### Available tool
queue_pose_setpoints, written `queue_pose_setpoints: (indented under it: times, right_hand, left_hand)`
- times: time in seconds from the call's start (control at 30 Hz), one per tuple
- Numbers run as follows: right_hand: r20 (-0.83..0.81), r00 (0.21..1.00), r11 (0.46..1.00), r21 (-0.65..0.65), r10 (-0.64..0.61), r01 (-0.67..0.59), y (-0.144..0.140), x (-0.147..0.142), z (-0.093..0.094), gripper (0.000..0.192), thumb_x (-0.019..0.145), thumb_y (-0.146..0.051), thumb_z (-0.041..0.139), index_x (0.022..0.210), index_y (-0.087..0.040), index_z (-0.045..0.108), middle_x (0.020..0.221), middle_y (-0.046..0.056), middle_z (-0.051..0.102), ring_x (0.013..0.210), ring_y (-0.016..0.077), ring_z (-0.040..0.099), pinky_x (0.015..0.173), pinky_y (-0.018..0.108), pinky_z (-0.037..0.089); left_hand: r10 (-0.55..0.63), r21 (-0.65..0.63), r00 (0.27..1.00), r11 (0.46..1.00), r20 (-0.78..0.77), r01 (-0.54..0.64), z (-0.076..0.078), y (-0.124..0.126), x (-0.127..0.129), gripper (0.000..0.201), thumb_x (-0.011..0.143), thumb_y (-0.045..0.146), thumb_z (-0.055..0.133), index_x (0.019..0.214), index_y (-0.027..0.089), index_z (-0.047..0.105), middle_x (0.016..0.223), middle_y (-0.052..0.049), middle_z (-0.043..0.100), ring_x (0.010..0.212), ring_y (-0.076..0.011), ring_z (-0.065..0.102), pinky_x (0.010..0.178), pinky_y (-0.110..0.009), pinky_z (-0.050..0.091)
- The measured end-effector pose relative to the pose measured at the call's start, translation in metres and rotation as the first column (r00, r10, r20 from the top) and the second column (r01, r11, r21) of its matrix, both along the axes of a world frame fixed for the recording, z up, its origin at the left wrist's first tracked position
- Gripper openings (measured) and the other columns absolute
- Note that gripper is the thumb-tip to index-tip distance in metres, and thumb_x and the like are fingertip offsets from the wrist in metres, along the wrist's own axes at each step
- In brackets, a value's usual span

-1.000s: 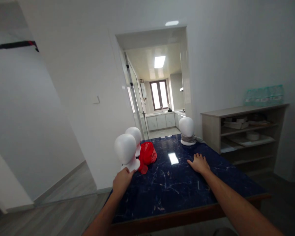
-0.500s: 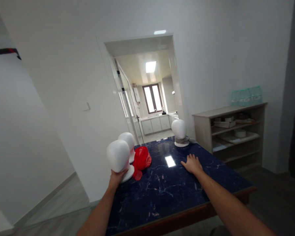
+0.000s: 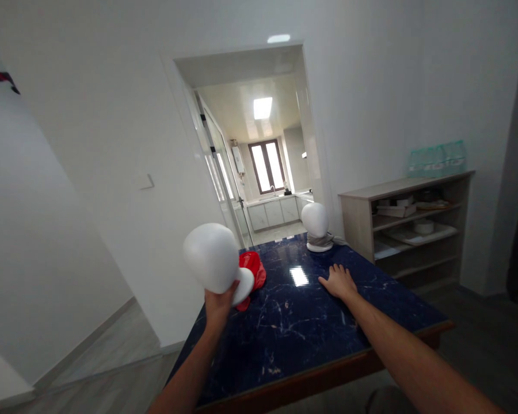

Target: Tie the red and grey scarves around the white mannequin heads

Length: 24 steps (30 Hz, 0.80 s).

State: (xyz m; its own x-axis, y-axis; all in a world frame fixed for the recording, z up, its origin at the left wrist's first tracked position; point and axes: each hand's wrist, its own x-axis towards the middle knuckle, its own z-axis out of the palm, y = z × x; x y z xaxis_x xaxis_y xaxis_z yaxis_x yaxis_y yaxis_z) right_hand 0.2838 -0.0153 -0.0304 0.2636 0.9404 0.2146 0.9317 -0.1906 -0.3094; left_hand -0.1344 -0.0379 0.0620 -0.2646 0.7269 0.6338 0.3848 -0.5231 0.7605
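Observation:
My left hand (image 3: 219, 300) grips a white mannequin head (image 3: 211, 256) by its neck. The head is tilted to the left and its round base points to the right, lifted above the table. Behind that base lies a bunched red cloth (image 3: 257, 269) on the dark blue marbled tabletop (image 3: 285, 339). My right hand (image 3: 339, 282) lies flat on the tabletop, fingers spread, holding nothing. Beyond it, near the far edge, another mannequin head (image 3: 315, 219) stands upright with a grey cloth (image 3: 319, 240) around its neck.
A low wooden shelf unit (image 3: 354, 221) stands to the right of the table, with boxes and trays inside. Green-tinted wrapped bottles (image 3: 437, 160) rest on top of it. A doorway behind the table opens onto a room with a counter (image 3: 273, 215) and a window.
My left hand has raised the nearer mannequin head off the table and tipped it leftward. It now hides the white head behind it. My right hand stays in place.

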Motion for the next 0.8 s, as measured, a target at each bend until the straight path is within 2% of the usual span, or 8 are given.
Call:
queue_pose_setpoints:
  times: [0.17,0.3,0.4,0.53,0.67,0.8]
  right_hand:
    - [0.021,1.000,1.000,-0.004,-0.001,0.001,-0.003,0.000,0.003,0.085,0.097,-0.062,0.045,0.152,0.002,0.048,0.161,0.027,0.042,0.151,0.0412,0.031,0.123,0.052,0.019]
    - [0.030,1.000,1.000,0.000,-0.001,0.001,-0.004,0.000,0.005,0.084,0.097,-0.062,0.046,0.151,0.002,0.048,0.160,0.027,0.042,0.151,0.0410,0.032,0.123,0.052,0.020]
    - [0.029,1.000,1.000,0.006,0.002,-0.002,-0.005,0.000,0.004,0.085,0.096,-0.062,0.047,0.151,0.003,0.048,0.160,0.028,0.042,0.150,0.0416,0.033,0.122,0.053,0.021]
    - [0.022,1.000,1.000,0.012,0.002,-0.002,-0.002,0.000,0.002,0.086,0.096,-0.062,0.047,0.151,0.003,0.048,0.160,0.028,0.042,0.150,0.0423,0.032,0.122,0.053,0.020]
    - [0.012,1.000,1.000,0.009,0.003,-0.003,0.000,0.001,0.001,0.085,0.095,-0.062,0.047,0.150,0.002,0.049,0.159,0.028,0.043,0.149,0.0421,0.033,0.122,0.053,0.020]
    - [0.008,1.000,1.000,0.008,0.004,-0.004,0.000,0.001,0.001,0.085,0.095,-0.062,0.047,0.151,0.003,0.048,0.160,0.028,0.042,0.150,0.0422,0.032,0.122,0.053,0.020]
  left_hand:
    - [-0.230,-0.001,0.973,0.973,-0.034,0.230,-0.021,-0.002,0.104,0.081,0.066,0.043,0.091,0.137,0.019,0.058,0.138,-0.017,0.066,0.129,-0.0347,0.062,0.114,-0.050,0.044]
    - [-0.303,-0.004,0.953,0.953,-0.005,0.303,-0.040,-0.004,0.159,0.093,0.060,0.040,0.094,0.141,0.018,0.053,0.143,-0.018,0.062,0.133,-0.0365,0.059,0.116,-0.052,0.042]
    - [-0.302,-0.028,0.953,0.953,-0.001,0.302,-0.052,-0.004,0.175,0.095,0.058,0.037,0.095,0.141,0.019,0.053,0.145,-0.018,0.061,0.136,-0.0372,0.056,0.117,-0.052,0.041]
    - [-0.279,-0.039,0.960,0.959,0.002,0.279,-0.063,-0.003,0.179,0.091,0.058,0.037,0.095,0.138,0.018,0.055,0.141,-0.018,0.062,0.135,-0.0366,0.057,0.117,-0.050,0.041]
    - [-0.248,-0.048,0.969,0.968,-0.008,0.247,-0.065,-0.004,0.181,0.088,0.059,0.040,0.094,0.135,0.017,0.057,0.138,-0.018,0.064,0.131,-0.0352,0.060,0.114,-0.048,0.043]
    - [-0.269,-0.101,0.963,0.958,-0.001,0.267,-0.067,-0.011,0.179,0.079,0.062,0.039,0.092,0.131,0.017,0.060,0.134,-0.017,0.067,0.130,-0.0345,0.061,0.112,-0.046,0.045]
